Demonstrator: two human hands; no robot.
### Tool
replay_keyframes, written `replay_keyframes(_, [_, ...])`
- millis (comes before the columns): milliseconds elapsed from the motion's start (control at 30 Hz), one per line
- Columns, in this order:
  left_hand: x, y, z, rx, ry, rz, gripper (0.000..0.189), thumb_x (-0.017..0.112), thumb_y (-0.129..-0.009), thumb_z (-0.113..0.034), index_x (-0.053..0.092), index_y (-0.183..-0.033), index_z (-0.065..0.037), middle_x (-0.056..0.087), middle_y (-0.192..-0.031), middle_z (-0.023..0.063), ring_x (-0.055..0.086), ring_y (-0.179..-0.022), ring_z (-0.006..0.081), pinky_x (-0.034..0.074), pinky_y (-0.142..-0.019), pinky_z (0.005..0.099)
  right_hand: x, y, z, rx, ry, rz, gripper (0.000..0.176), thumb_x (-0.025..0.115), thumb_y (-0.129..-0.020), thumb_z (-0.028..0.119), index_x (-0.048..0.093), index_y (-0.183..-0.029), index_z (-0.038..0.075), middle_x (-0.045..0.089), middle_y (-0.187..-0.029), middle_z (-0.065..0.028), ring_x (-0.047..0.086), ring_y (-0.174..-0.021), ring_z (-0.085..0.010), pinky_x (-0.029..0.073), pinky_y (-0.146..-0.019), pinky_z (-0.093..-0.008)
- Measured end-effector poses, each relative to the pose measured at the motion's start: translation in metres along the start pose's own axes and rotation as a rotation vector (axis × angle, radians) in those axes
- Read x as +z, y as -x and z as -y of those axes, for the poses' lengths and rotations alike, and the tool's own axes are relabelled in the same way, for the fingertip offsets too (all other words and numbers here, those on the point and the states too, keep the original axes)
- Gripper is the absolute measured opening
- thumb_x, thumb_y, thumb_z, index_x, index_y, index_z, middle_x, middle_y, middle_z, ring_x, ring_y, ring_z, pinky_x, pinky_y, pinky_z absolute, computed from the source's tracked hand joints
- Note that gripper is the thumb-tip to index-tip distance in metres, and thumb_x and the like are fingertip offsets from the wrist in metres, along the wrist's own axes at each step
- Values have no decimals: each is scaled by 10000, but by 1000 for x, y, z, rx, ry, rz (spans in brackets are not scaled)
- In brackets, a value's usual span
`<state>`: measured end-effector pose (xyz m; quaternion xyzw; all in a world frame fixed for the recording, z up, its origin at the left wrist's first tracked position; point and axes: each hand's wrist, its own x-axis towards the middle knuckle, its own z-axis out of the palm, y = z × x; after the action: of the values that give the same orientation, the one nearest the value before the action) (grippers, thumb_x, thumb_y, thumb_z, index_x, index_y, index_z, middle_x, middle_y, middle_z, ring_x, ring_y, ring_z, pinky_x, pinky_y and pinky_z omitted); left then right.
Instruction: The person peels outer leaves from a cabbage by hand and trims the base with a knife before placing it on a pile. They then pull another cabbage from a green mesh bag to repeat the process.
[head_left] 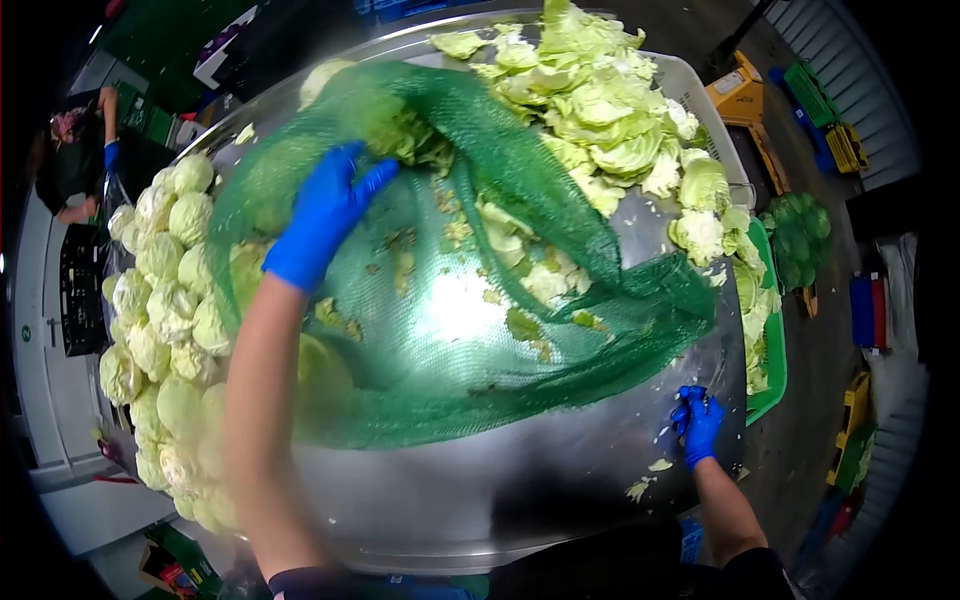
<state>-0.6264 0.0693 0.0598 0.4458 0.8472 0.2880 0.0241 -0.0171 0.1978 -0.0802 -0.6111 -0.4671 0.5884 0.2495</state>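
Observation:
A green mesh sack is spread over the metal table in front of me, with loose leaf scraps showing through it. My left hand, in a blue glove, lies against the sack's upper left part, thumb and fingers apart. Just beyond its fingertips a leafy cabbage shows blurred through the mesh. Near the table's right front, my right hand, also blue-gloved, has its fingers curled around something dark that I cannot make out. Small leaf bits lie close to it.
Pale cabbages are piled along the table's left side. Loose outer leaves heap up at the back right, beside a white crate. A green crate of leaves stands off the right edge. Another person is at the far left.

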Motion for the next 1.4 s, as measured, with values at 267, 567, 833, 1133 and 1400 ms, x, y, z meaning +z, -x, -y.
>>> replay_keyframes(267, [64,-136,26,5,-310,-74,703,641,-832,-587,608,-1193,15,666,-1085,217,624,-998,374,477,-888,407,4,4,7,53,-43,-30,204,576,-987,236,625,-955,40,675,-828,-55,551,-522,-78,363,-407,-210])
replay_keyframes(567, [13,54,-94,-389,-88,-16,362,653,-906,-403,705,-1043,-71,702,-977,134,662,-874,233,502,-769,330,6,6,11,67,-50,-20,243,562,-996,262,644,-939,40,626,-710,-27,523,-497,-72,352,-407,-217])
replay_keyframes(833, [12,108,-11,-459,442,-137,456,588,-954,-355,613,-1249,-9,617,-1255,134,554,-1157,208,387,-1028,329,3,2,6,41,-76,42,229,568,-989,239,658,-943,33,582,-639,-23,506,-480,-69,344,-404,-221])
replay_keyframes(1133, [14,253,-151,-289,524,-97,336,591,-921,-206,633,-1206,-32,629,-1230,96,551,-1156,183,390,-1001,329,-1,1,3,2,-82,114,215,554,-988,229,661,-958,44,598,-660,-29,507,-514,-66,348,-425,-221])
replay_keyframes(1400, [108,313,-278,-9,457,197,541,780,-778,-185,604,-1276,-66,502,-1369,134,471,-1285,288,388,-1079,399,-19,3,16,-90,-1,375,216,571,-960,235,678,-994,51,622,-682,-67,480,-437,-85,368,-394,-225])
